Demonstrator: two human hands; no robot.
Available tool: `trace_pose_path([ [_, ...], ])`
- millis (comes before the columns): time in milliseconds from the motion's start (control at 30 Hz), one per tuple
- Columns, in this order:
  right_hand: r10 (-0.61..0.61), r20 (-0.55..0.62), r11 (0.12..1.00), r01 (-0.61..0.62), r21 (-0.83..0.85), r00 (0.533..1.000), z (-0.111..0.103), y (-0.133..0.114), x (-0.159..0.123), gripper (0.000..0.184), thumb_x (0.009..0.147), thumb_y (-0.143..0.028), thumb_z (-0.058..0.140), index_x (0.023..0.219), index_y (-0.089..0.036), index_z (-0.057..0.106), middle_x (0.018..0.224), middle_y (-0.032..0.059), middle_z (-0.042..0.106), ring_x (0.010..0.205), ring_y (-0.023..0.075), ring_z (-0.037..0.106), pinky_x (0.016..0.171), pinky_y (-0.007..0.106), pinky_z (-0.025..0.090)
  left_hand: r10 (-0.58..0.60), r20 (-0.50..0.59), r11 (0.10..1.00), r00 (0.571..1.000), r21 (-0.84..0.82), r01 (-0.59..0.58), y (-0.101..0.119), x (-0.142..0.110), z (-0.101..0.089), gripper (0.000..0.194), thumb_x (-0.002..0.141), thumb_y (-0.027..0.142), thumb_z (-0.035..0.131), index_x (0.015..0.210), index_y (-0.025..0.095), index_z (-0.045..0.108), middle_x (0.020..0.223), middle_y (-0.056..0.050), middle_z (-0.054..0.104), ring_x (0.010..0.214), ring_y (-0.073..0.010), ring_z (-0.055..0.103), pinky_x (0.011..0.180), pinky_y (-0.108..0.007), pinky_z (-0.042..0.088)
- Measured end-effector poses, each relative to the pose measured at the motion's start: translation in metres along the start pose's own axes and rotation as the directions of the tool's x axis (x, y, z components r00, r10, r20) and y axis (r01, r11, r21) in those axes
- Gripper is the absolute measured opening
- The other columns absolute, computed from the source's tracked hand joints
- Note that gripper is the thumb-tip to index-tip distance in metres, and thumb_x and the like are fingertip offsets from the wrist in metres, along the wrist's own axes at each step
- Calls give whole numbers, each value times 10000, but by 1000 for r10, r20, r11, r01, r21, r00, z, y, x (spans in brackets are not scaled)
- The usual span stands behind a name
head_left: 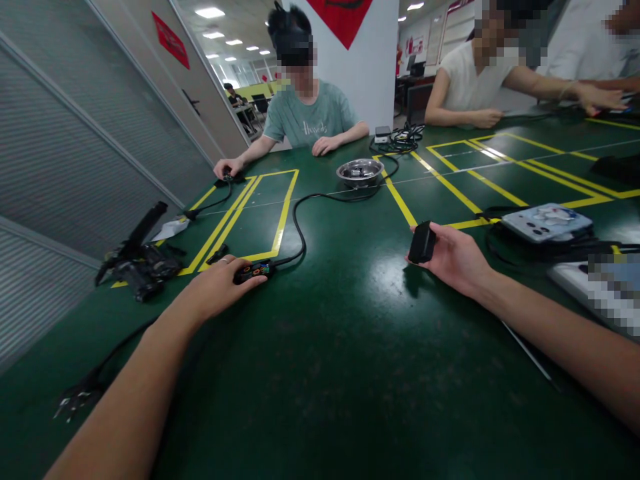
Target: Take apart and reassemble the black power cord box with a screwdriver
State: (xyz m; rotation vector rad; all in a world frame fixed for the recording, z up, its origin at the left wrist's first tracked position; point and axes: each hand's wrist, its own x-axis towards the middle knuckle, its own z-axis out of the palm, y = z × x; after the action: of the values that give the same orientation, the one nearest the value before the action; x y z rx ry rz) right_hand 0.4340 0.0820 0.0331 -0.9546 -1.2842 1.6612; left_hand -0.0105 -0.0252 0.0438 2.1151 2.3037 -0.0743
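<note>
My left hand [213, 290] is closed around an opened black cable housing [254, 271], which rests on the green table. Orange and green parts show inside it. A black cable [303, 233] leaves its right end and curves toward the back. My right hand [457, 260], raised a little above the table, grips a small black rectangular piece [423, 242] between thumb and fingers; its inner side is hidden. Just beyond my left fingers lies a small black part [218, 254]. A power plug [75, 400] on a black cord lies left of my left forearm.
A metal bowl [360, 172] with small parts stands mid-table. Black tools [143, 267] lie at left. A phone [547, 221] and cords are at right, near a thin rod [530, 353]. Several people sit around the table; one across holds a black object [227, 172].
</note>
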Motion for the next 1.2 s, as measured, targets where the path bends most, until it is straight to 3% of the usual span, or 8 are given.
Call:
trace_pose_path([
  [133, 15, -91, 999, -11, 43, 996, 0, 0, 1, 333, 854, -495, 432, 1019, -215, 506, 1026, 95, 629, 902, 229, 644, 873, 449, 539, 40, -12, 998, 999, -47, -41, 0, 2, 2, 596, 887, 612, 476, 1279, 172, 565, 1134, -78, 548, 960, -234, 550, 883, -329, 432],
  [333, 17, -208, 989, -47, -140, 978, -15, -5, 10, 373, 855, -399, 289, 1080, -172, 480, 1024, 160, 637, 954, 268, 662, 800, 445, 560, -22, -36, 998, 999, -59, 19, -2, 3, 5, 677, 831, 671, 518, 1322, 208, 559, 1103, -79, 516, 916, -243, 554, 835, -345, 442],
  [567, -44, -329, 979, -26, -204, 943, -34, -15, 19, 419, 889, -392, 253, 1154, -158, 479, 905, 143, 654, 829, 254, 677, 734, 422, 565, -109, -94, 994, 990, -18, 108, 13, -6, -8, 668, 897, 698, 340, 1256, 201, 606, 1137, -78, 516, 959, -254, 560, 826, -346, 449],
  [767, -177, -328, 895, 13, -446, 928, -31, -7, 22, 483, 929, -414, 216, 1180, -133, 518, 936, 161, 645, 758, 246, 663, 648, 377, 558, -184, -191, 980, 964, 46, 196, 29, -14, -23, 695, 901, 722, 268, 1140, 179, 629, 1165, -87, 534, 1011, -298, 558, 751, -348, 456],
  [833, -265, -278, 800, 50, -598, 923, -29, -4, 20, 501, 946, -415, 195, 1171, -141, 548, 966, 151, 641, 787, 246, 654, 682, 382, 550, -207, -198, 974, 958, 55, 221, 32, -14, -25, 703, 899, 729, 256, 1112, 171, 628, 1154, -94, 559, 1000, -297, 567, 731, -343, 454],
  [967, -428, -88, 471, 138, -871, 900, -27, -2, 15, 506, 972, -412, 209, 1226, -156, 564, 1101, 155, 610, 1035, 288, 589, 929, 451, 463, -232, -197, 967, 953, 61, 248, 33, -14, -26, 712, 897, 735, 243, 1094, 168, 625, 1120, -91, 603, 966, -286, 577, 725, -336, 440],
  [1100, -395, 123, 194, 213, -957, 911, -28, 8, 16, 469, 932, -420, 375, 1208, -117, 603, 1122, 200, 583, 1084, 357, 537, 978, 546, 394, -258, -196, 959, 946, 64, 275, 31, -14, -26, 744, 892, 746, 213, 1098, 162, 625, 1062, -104, 630, 941, -291, 589, 678, -320, 406],
  [1200, -329, 259, 53, 292, -955, 908, -29, 17, 19, 449, 894, -373, 475, 1245, -116, 590, 1151, 192, 587, 1101, 356, 528, 983, 534, 404, -275, -198, 954, 941, 65, 292, 31, -14, -26, 749, 885, 755, 219, 1087, 163, 631, 1062, -115, 640, 944, -298, 595, 658, -313, 386],
])
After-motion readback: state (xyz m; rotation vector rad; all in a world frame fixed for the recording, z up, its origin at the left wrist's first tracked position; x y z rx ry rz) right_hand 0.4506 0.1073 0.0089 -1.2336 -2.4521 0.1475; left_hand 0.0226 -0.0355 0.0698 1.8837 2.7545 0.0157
